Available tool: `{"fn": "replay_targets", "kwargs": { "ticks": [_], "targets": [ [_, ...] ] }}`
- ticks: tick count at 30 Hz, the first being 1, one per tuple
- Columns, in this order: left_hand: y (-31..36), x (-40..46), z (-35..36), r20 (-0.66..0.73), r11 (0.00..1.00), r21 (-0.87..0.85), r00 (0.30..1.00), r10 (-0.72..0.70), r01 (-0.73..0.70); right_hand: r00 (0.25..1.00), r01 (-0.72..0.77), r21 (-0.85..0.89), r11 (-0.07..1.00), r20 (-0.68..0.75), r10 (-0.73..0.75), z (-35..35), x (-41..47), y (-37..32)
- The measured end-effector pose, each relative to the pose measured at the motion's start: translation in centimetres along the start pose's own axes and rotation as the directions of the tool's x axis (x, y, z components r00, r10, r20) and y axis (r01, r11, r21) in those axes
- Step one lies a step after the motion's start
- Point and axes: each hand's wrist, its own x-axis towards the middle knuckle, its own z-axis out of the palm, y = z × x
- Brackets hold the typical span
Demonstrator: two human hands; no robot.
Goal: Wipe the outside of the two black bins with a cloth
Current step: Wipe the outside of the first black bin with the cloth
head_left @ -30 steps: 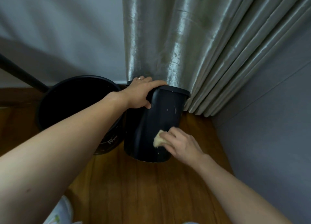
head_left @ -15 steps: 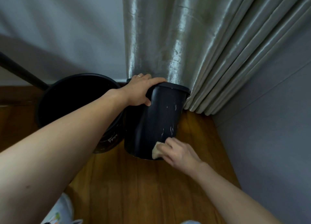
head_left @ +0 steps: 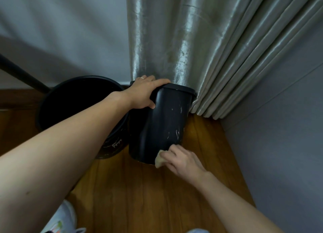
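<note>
Right hand [head_left: 181, 160] slides the cloth [head_left: 159, 160] down the narrow bin [head_left: 162, 124] — off mid-wall, now at the bottom edge; white scuffs show on the wall above the fingers.

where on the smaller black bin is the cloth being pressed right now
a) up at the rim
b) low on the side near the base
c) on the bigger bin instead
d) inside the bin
b: the right hand pinches the cloth against the lower side of the smaller black bin, just above its base, while the left hand has its grip on the rim.
</note>
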Motion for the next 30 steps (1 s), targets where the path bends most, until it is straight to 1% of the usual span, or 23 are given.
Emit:
{"fn": "replay_targets", "kwargs": {
  "ticks": [2,4,5,6,7,10,12,14,15,16,17,18,19,20,21,22,23,25,27,30],
  "targets": [
    [-0.1,-0.1,0.0,-0.002,1.0,-0.005,1.0,-0.01,0.01,0.99,-0.112,0.021,0.993,-0.088,0.114,-0.5,1.1,0.3],
    [-0.2,-0.1,0.1,-0.011,1.0,-0.006,1.0,-0.014,0.014,0.953,-0.248,0.035,0.968,-0.172,0.25,-1.3,2.1,0.9],
    [-0.3,-0.1,0.2,-0.014,1.0,-0.006,1.0,-0.015,0.015,0.94,-0.279,0.035,0.96,-0.192,0.28,-1.5,2.4,1.1],
    [-0.2,-0.1,0.2,-0.016,1.0,-0.007,1.0,-0.016,0.016,0.941,-0.277,0.029,0.961,-0.193,0.277,-1.6,2.4,1.3],
    [-0.3,0.0,0.2,-0.016,1.0,-0.008,1.0,-0.016,0.016,0.955,-0.242,0.019,0.97,-0.175,0.241,-1.5,2.1,1.2],
    [-0.4,0.2,0.3,-0.007,1.0,-0.011,1.0,-0.008,0.008,0.999,-0.036,-0.008,0.999,-0.036,0.036,-0.7,0.4,0.8],
    [-0.4,0.2,0.2,-0.006,1.0,-0.014,1.0,-0.009,0.009,0.999,0.025,-0.006,1.0,0.029,-0.025,-0.2,-0.3,0.8],
    [-0.4,0.1,0.3,-0.005,1.0,-0.017,1.0,-0.017,0.017,1.0,0.009,0.015,1.0,0.02,-0.009,-0.3,0.1,1.1],
    [-0.4,0.1,0.3,-0.007,1.0,-0.017,1.0,-0.019,0.019,0.999,-0.027,0.03,0.999,-0.017,0.028,-0.7,0.5,1.3],
    [-0.4,0.1,0.3,-0.009,1.0,-0.014,1.0,-0.018,0.018,0.992,-0.099,0.055,0.994,-0.076,0.103,-1.3,1.2,1.4],
    [-0.4,0.0,0.2,-0.012,1.0,-0.012,1.0,-0.017,0.017,0.965,-0.204,0.098,0.974,-0.147,0.217,-2.1,2.0,1.6],
    [-0.3,0.0,0.2,-0.012,1.0,-0.01,1.0,-0.016,0.016,0.911,-0.327,0.161,0.931,-0.21,0.356,-3.2,3.0,1.8],
    [-0.3,-0.1,0.2,-0.012,1.0,-0.01,1.0,-0.016,0.016,0.835,-0.436,0.237,0.868,-0.255,0.488,-4.3,3.9,2.1],
    [-0.2,-0.1,0.2,-0.012,1.0,-0.011,1.0,-0.015,0.015,0.755,-0.515,0.303,0.802,-0.282,0.591,-5.3,4.9,2.4],
    [-0.2,-0.1,0.2,-0.01,1.0,-0.014,1.0,-0.012,0.012,0.685,-0.57,0.346,0.745,-0.3,0.663,-6.1,5.6,2.8],
    [-0.2,-0.1,0.2,-0.011,1.0,-0.018,1.0,-0.008,0.008,0.631,-0.609,0.37,0.701,-0.309,0.712,-6.7,6.2,3.0],
    [-0.2,-0.1,0.3,-0.012,1.0,-0.023,1.0,-0.006,0.006,0.591,-0.638,0.388,0.665,-0.307,0.746,-7.0,6.8,3.1],
    [-0.1,-0.1,0.3,-0.015,1.0,-0.028,1.0,-0.007,0.007,0.534,-0.671,0.428,0.605,-0.286,0.795,-7.2,7.6,2.8],
    [0.1,-0.1,0.3,-0.017,1.0,-0.016,1.0,-0.008,0.008,0.492,-0.671,0.494,0.553,-0.261,0.83,-6.9,8.5,2.0],
    [0.3,-0.2,0.3,-0.019,1.0,0.004,1.0,-0.005,0.005,0.469,-0.666,0.577,0.473,-0.169,0.867,-6.3,9.6,1.0]
  ]
}}
